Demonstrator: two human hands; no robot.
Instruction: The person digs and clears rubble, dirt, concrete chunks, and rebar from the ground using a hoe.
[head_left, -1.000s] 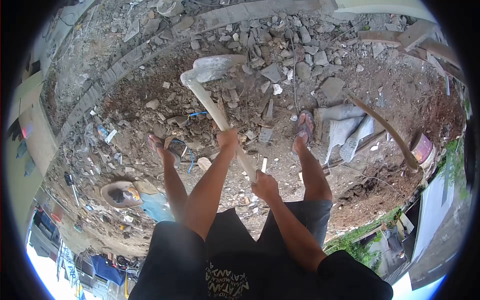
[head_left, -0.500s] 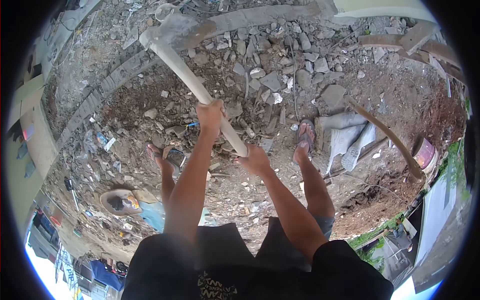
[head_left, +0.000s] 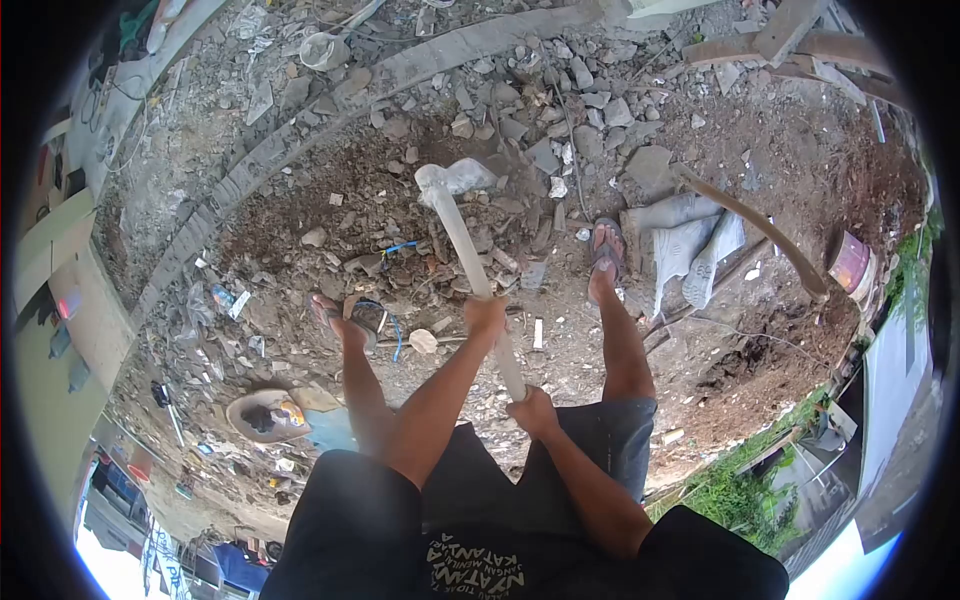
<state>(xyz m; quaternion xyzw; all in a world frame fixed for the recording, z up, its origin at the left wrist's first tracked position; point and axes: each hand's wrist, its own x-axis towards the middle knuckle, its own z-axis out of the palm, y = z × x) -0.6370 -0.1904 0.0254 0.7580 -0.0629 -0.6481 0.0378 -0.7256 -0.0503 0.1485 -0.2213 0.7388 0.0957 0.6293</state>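
Note:
A hoe [head_left: 463, 240] with a pale wooden handle runs from the rubble down toward my body. Its grey metal head [head_left: 468, 177] is at the far end, over the dirt and stones [head_left: 400, 200]; whether it touches the ground I cannot tell. My left hand [head_left: 486, 317] is wrapped round the middle of the handle. Lower down, close to my shorts, my right hand [head_left: 533, 410] grips the handle near its butt end. Both hands are closed.
My sandalled feet stand on either side of the handle. Grey boots or sacks [head_left: 690, 250] lie beside a curved wooden pole [head_left: 755, 222] at the right, near a pink bucket [head_left: 850, 262]. A straw-coloured hat [head_left: 240, 415] lies lower left. Concrete edging [head_left: 440, 57] crosses behind.
The hoe has come down and toward my body, its head moving from the concrete edging to the dirt. Both hands have moved lower with it, still gripping the handle.

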